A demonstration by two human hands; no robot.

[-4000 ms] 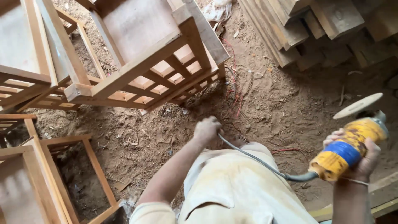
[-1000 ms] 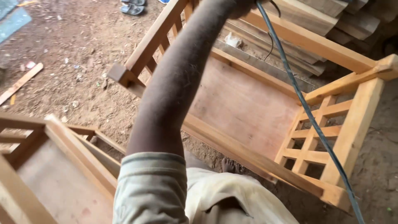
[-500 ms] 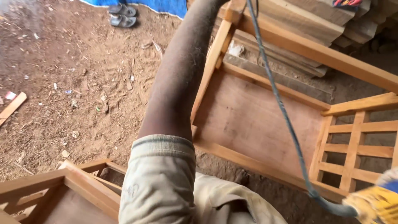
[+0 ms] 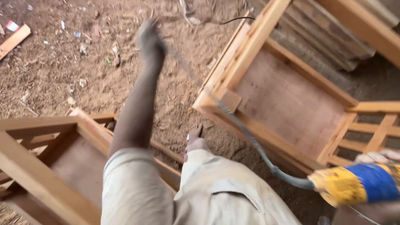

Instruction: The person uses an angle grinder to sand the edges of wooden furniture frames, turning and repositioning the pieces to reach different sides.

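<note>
Left hand [image 4: 151, 39] flung out ahead over sawdust-strewn dirt floor [image 4: 62, 66], blurred; grey power cable [image 4: 250, 141] runs up toward it, but grip unclear, cannot tell if clenched. Right hand [image 4: 377, 160] at lower right edge, fingers wrapped round yellow power tool with blue tape band [image 4: 358, 183]. Cable leaves tool's rear, crosses corner of light wooden slatted furniture frame [image 4: 266, 75]. Second wooden frame [image 4: 46, 166] lower left, beside bare foot [image 4: 196, 139].

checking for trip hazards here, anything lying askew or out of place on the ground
Yes. The grey power cord from the yellow and blue power tool drapes over the corner of the wooden frame. A loose wood offcut lies on the dirt floor, amid small scraps.
</note>
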